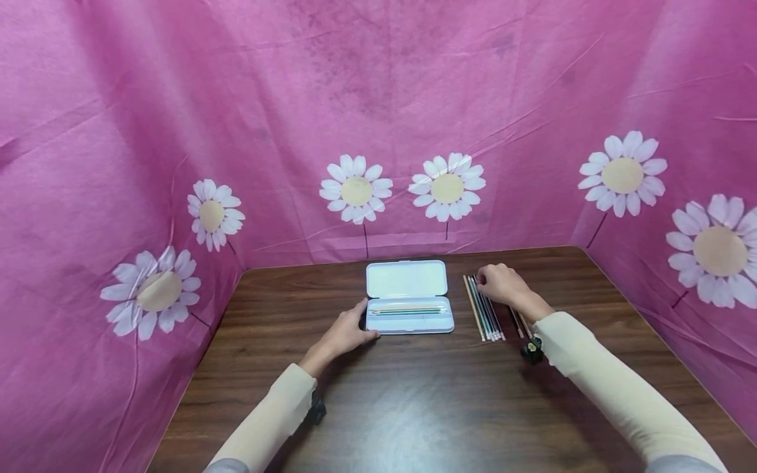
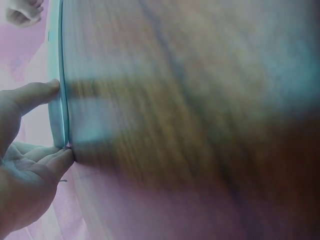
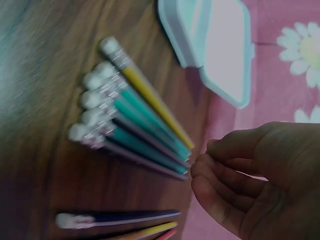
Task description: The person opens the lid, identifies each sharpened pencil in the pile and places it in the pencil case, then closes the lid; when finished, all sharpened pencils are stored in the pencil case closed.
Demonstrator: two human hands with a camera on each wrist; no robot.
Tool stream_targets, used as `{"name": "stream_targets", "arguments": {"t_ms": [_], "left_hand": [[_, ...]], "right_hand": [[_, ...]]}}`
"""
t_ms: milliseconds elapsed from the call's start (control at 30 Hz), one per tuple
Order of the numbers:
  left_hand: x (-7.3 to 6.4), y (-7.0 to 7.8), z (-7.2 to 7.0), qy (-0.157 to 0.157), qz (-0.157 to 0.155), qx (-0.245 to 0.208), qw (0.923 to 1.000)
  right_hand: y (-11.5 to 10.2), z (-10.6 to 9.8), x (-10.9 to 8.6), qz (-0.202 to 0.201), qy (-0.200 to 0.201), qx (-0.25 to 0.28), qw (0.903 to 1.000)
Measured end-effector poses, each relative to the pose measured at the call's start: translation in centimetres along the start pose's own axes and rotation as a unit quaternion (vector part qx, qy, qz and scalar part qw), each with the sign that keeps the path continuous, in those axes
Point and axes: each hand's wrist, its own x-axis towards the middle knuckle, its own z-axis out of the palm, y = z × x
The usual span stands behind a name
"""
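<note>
A white pencil case (image 1: 411, 331) lies with its lid (image 1: 407, 279) raised toward the back, and pencils (image 1: 408, 310) lie lengthwise inside. My left hand (image 1: 347, 330) is at its left end; the thumb (image 2: 42, 92) touches the front side and straight fingers touch the end. To the right of the case is a row of several eraser-tipped pencils (image 3: 145, 125), yellow, green and dark. My right hand (image 1: 503, 284) is over the far ends of the row. In the right wrist view its curled fingers (image 3: 215, 200) come together beside the tips, with no pencil visible between them.
More pencils (image 3: 120, 218), dark, yellow and red, lie apart under my right forearm. Everything rests on a brown wood-grain table (image 1: 402, 394). A pink cloth (image 1: 414, 85) with white daisies hangs behind it and along both sides.
</note>
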Motion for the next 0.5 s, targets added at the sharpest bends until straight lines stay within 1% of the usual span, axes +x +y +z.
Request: {"name": "stream_targets", "arguments": {"t_ms": [67,100,200,300,333,367,500], "left_hand": [[0.0,0.0,0.0,0.0,-0.001,0.0,1.0],[0.0,0.0,0.0,0.0,-0.002,0.0,1.0],[0.1,-0.1,0.0,0.002,0.001,-0.001,1.0],[0.1,-0.1,0.0,0.003,0.002,0.0,1.0],[0.2,-0.2,0.0,0.002,0.003,0.001,1.0],[0.2,-0.2,0.1,0.002,0.003,0.002,1.0],[0.2,-0.3,0.1,0.002,0.002,0.001,1.0]], "right_hand": [[0.7,0.4,-0.1,0.008,-0.007,0.002,0.9999],[1.9,1.3,0.3,0.009,-0.004,0.002,1.0],[2.5,1.9,0.1,0.019,-0.009,0.004,0.9998],[2.6,2.4,-0.3,0.025,0.002,0.007,0.9997],[1.7,1.8,-0.8,0.03,0.002,0.007,0.9995],[2.7,2.7,-0.6,0.023,0.013,0.014,0.9995],[2.4,2.9,-0.8,0.047,0.014,0.01,0.9987]]}}
